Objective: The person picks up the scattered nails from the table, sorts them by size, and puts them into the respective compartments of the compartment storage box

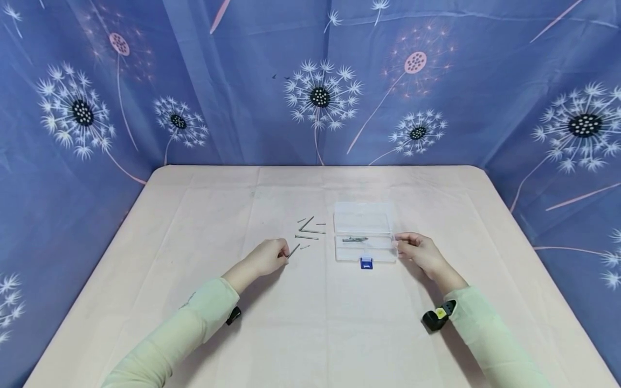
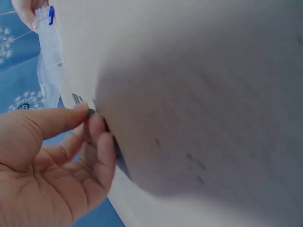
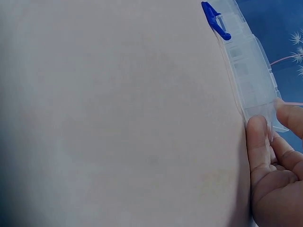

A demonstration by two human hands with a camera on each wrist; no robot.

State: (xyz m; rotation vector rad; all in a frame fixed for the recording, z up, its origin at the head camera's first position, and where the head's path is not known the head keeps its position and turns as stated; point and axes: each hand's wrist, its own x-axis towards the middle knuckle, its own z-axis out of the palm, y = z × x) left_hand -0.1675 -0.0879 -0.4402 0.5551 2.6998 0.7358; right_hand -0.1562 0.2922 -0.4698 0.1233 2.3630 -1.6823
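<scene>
My left hand (image 1: pixel 267 256) pinches a dark metal nail (image 1: pixel 294 250) between thumb and fingertips, low over the table. In the left wrist view the nail's round head (image 2: pixel 91 112) shows at the thumb tip. Just beyond the fingers lie several loose nails (image 1: pixel 307 237) of different lengths. A clear plastic box (image 1: pixel 346 255) stands to the right, its lid (image 1: pixel 363 218) folded back and its blue latch (image 1: pixel 366 264) facing me. Several nails (image 1: pixel 355 240) lie together in a rear compartment. With fingers and thumb, my right hand (image 1: pixel 423 255) grips the box's right side wall.
A pale pink cloth covers the table (image 1: pixel 301 334). Blue curtains (image 1: pixel 242 81) with dandelion prints hang behind it and at both sides. Each wrist carries a small black camera (image 1: pixel 436 318).
</scene>
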